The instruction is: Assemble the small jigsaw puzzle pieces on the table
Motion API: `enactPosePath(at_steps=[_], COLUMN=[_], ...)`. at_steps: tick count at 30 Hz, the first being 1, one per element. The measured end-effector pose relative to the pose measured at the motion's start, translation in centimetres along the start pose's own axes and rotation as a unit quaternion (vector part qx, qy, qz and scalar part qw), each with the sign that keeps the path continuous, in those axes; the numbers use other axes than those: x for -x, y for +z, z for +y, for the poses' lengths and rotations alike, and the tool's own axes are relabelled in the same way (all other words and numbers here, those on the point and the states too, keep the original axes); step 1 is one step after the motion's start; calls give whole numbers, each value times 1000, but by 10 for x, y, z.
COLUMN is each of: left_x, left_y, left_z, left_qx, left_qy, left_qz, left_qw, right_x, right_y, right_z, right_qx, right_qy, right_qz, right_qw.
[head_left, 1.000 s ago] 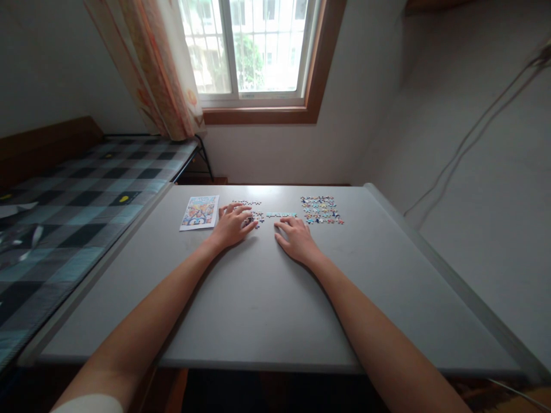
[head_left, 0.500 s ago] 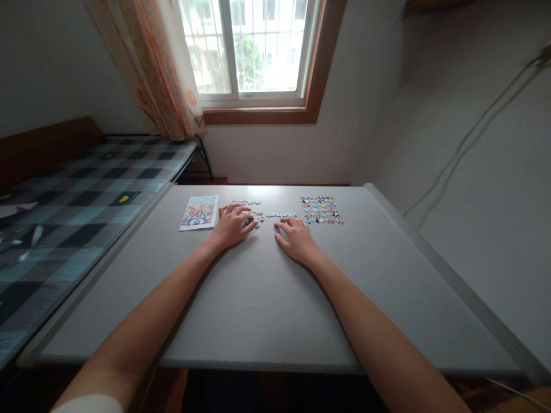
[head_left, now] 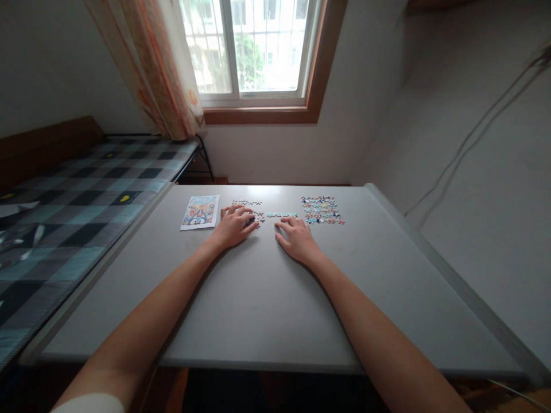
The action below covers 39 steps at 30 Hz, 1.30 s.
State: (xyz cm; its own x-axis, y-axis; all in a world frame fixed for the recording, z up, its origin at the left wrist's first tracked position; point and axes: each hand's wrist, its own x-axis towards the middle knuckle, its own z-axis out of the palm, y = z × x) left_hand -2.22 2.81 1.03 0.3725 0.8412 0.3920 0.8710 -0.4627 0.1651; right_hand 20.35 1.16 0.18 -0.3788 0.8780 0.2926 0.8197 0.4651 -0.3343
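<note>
My left hand (head_left: 235, 226) rests over a group of small jigsaw pieces (head_left: 259, 217), its fingers apart and partly covering them. Whether a fingertip presses on one piece is too small to tell. Just behind it lies a short row of pieces (head_left: 247, 202). My right hand (head_left: 296, 236) lies on the table with fingers spread, holding nothing, right in front of a joined strip of pale blue puzzle pieces (head_left: 282, 214). A larger block of loose, mixed-colour pieces (head_left: 321, 210) is laid out in rows to the right. Left of my left hand is a colourful printed picture sheet (head_left: 200, 213).
All this lies on a white table (head_left: 262, 310) with raised side edges. A bed with a checked cover (head_left: 142, 172) stands along the left side. Beyond the table are a window (head_left: 267, 46) and an orange curtain (head_left: 157, 74). A cable (head_left: 465, 140) hangs on the right wall.
Almost nothing differs. The fingers of my left hand have shifted very slightly over the pieces, while my right hand stays in place.
</note>
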Motion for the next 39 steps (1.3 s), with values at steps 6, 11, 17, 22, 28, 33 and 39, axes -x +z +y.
enactPosePath(at_steps=[6,11,17,22,28,33,39], left_x=[0,1,0,0,-3,-14,-35], left_y=[1,0,-1,-2,-2,-5,-2], left_z=[-1,0,0,-1,-6,-22,-34], left_qx=[-2,-5,-13,1,24,25,44], left_qy=[3,9,-37,-93,-126,-137,-145], left_qz=[0,0,42,77,72,47,-2], left_qw=[1000,1000,998,993,989,989,988], right_x=[0,0,0,1,0,0,1], right_y=[-1,-1,-1,-2,-2,-2,-2], right_z=[0,-1,-1,-1,-1,-1,-1], right_qx=[-3,-4,0,-1,0,2,0], right_qy=[2,1,4,4,6,5,1], right_qz=[-4,-5,-9,-10,-13,-11,-6], right_qw=[1000,1000,1000,1000,1000,1000,1000])
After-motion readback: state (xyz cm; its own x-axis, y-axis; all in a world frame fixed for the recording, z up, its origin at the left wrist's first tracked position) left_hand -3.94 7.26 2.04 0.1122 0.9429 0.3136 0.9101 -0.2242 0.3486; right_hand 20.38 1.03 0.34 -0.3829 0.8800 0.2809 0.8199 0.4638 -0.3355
